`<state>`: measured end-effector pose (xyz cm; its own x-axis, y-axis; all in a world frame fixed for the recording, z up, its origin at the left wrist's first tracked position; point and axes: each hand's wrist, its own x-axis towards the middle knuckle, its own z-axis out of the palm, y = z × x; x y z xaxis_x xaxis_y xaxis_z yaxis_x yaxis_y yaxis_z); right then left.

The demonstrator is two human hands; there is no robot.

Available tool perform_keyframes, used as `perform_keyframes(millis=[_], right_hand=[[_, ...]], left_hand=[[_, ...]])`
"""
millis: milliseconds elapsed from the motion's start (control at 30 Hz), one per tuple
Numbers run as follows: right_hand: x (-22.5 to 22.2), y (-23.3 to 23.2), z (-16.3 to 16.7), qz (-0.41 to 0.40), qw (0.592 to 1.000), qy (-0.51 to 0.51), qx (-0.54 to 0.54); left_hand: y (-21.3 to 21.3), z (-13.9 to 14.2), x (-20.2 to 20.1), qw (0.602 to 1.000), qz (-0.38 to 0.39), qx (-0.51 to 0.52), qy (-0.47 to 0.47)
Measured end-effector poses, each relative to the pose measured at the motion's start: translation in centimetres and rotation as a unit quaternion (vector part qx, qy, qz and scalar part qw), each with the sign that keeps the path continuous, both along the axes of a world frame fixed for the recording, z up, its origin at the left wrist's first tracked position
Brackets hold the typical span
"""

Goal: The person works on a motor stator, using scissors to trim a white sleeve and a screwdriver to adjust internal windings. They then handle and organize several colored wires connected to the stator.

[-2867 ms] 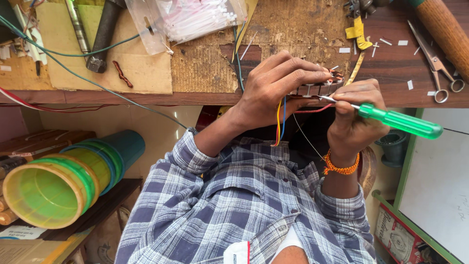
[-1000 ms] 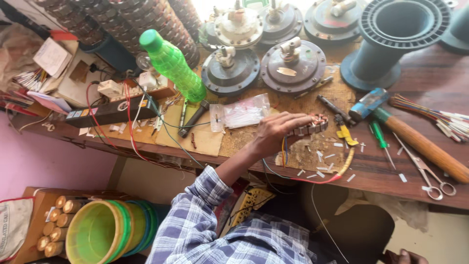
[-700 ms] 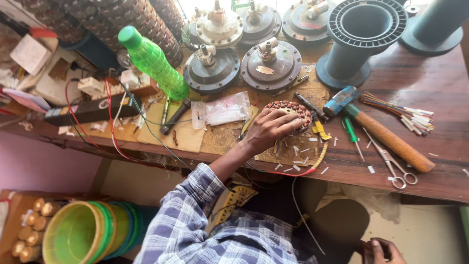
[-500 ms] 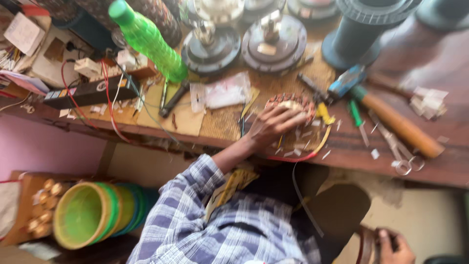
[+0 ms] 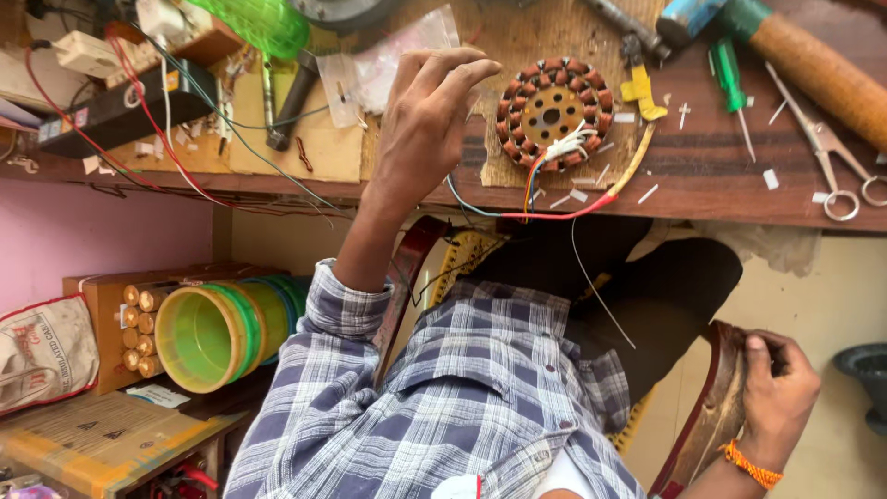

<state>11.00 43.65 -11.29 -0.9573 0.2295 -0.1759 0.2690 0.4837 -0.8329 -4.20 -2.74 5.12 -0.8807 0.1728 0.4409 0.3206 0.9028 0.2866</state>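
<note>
You can't see all of the table point(image 5: 721, 189): its far part is cut off at the top edge, so the green bottle point(image 5: 263, 23) shows only its bottom, and the hammer w/ the brown handle point(image 5: 813, 65) runs out of view at the right. Your left hand point(image 5: 425, 129) is raised just left of the round coil part point(image 5: 552, 100), not touching it; fingers point(image 5: 462, 74) are loosely curled, half open, w/ nothing in them. Your right hand point(image 5: 774, 388) is low at the right, down by your side, and its fingers wrap around the edge of a dark red-brown thing point(image 5: 707, 416); you can't tell what that thing is, since its bottom end is cut off. The coil part lies flat on a rough brown mat point(image 5: 517, 37) near the front edge of the table. It's a ring of small copper-brown bundles around a tan middle w/ little holes. A white bunch of wires sits on its lower right side, and red, blue and yellow wires point(image 5: 545, 208) hang from there over the table edge. A green screwdriver point(image 5: 730, 79) and scissors point(image 5: 827, 157) lie to the right of it, apart from it. Green and yellow cups point(image 5: 208, 337) are stacked on their side below the table at left.
</note>
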Motion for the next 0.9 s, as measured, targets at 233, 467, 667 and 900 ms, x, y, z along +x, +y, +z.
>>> perform_keyframes(millis=[233, 467, 667, 900], right_hand=[[0.9, 0.7, -1.5, 0.004, 0.999, 0.023, -0.022], [2.1, 1.3, -2.1, -0.011, 1.000, 0.015, -0.021], [2.0, 1.2, -2.4, -0.015, 1.000, 0.012, 0.000], [2.1, 1.4, -2.8, -0.003, 0.999, 0.009, 0.033]], left_hand=[[4.1, -4.9, 1.3, 0.997, -0.073, 0.036, 0.011], [4.9, -6.8, 2.0, 0.997, -0.022, 0.048, -0.058], [6.4, -6.3, 2.2, 0.995, 0.004, 0.057, -0.077], [5.7, -6.7, 1.7, 0.997, -0.039, 0.014, -0.067]])
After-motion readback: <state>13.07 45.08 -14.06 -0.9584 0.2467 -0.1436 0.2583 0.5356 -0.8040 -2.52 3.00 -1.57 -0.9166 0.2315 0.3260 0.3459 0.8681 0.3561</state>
